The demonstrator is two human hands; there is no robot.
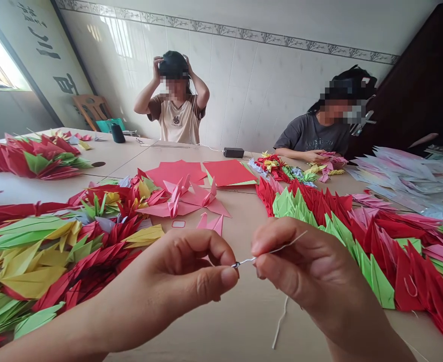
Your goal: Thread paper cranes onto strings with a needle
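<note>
Two foreground hands (183,281), two people opposite (181,118), one chair (92,106)

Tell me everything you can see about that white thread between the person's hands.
The white thread is thin and looks like cotton. A short, fairly straight stretch runs from a small dark piece, pinched in the left hand, to the right hand, which pinches the thread. One end slants upward to the right across that hand; another white length shows below, its link, if any, hidden.

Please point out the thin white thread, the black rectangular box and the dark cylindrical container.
Thin white thread (248,260), head view: exposed middle stretch.
Black rectangular box (234,153), head view: front face.
Dark cylindrical container (117,133), head view: side wall.
</note>
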